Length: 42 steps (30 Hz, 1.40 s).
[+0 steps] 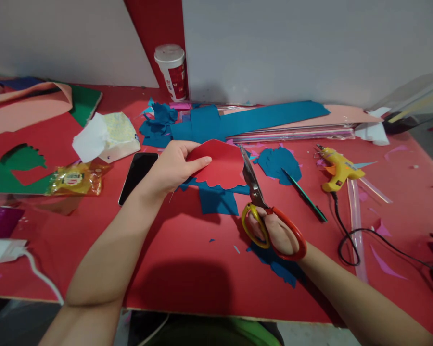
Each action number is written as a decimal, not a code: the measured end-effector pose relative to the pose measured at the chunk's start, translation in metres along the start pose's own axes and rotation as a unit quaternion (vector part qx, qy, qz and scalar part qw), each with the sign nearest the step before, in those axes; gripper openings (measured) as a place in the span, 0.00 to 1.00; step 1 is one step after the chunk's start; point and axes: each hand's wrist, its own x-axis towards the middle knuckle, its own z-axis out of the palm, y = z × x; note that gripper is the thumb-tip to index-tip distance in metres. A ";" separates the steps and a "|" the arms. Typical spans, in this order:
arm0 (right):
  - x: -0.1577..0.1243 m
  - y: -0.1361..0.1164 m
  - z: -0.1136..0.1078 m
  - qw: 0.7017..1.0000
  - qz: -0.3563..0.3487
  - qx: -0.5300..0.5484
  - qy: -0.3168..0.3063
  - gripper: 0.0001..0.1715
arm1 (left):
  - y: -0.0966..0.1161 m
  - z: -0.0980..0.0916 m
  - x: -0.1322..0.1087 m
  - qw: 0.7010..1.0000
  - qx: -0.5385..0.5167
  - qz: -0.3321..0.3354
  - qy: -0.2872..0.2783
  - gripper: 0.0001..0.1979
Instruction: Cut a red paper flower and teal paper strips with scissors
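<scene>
My left hand pinches the left side of a red paper piece, thumb on top. The piece is held above the table, and its near edge is cut in scallops. My right hand is closed through the handles of a pair of scissors, one loop yellow and one red. The blades point away from me and sit at the right edge of the red paper. Beneath the paper lie blue paper scraps. A round blue cutout rests to the right, with a green pen partly across it.
A yellow glue gun with a black cord lies at the right. A phone is beside my left forearm. A lidded paper cup stands at the back wall. Coloured sheets and a yellow packet lie left.
</scene>
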 end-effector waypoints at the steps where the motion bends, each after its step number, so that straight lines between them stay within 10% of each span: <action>1: 0.000 0.000 0.000 1.000 -0.002 0.002 0.000 0.28 | 0.000 0.000 0.000 1.000 0.000 0.001 0.000 0.10; 32: 0.002 -0.022 -0.004 0.985 -0.027 -0.171 0.016 0.30 | 0.008 -0.007 -0.003 0.999 0.016 -0.034 -0.006 0.05; 42: 0.010 -0.002 0.003 0.989 0.031 0.121 0.073 0.25 | -0.001 -0.007 0.002 0.999 0.022 0.004 0.023 0.09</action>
